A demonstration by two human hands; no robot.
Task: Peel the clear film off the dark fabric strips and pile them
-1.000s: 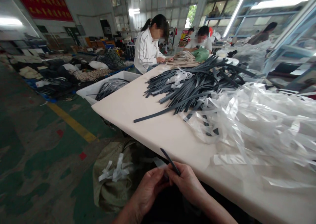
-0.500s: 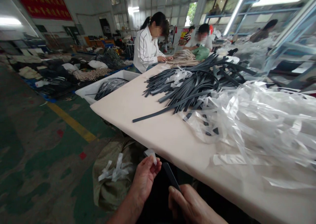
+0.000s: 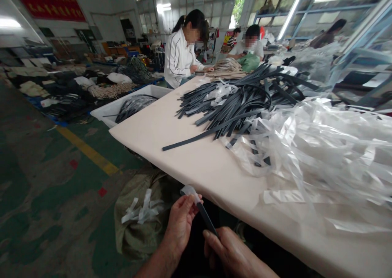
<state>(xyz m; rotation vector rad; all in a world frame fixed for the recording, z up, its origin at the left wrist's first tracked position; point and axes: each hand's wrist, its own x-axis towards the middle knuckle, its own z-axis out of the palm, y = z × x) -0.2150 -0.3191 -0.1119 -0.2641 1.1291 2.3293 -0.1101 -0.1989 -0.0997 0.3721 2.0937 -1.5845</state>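
My left hand [image 3: 180,223] pinches a clear plastic sleeve [image 3: 189,190] at the upper end of a dark grey strap [image 3: 206,219]. My right hand [image 3: 228,251] is closed round the strap's lower part, just below the table's near edge. On the cream table [image 3: 183,157] lies a heap of the same dark straps [image 3: 239,102]. A big pile of crumpled clear plastic sleeves [image 3: 321,151] covers the table's right side.
An olive sack [image 3: 139,225] with plastic scraps lies on the floor left of my hands. A white tub [image 3: 122,108] of dark straps stands beyond the table's corner. Two people [image 3: 180,55] work at the far end, with goods piled on the floor at left.
My left hand came off the strap's tip with the plastic, then returned to pinch the sleeve on the strap's end. My right hand slid lower down the strap.
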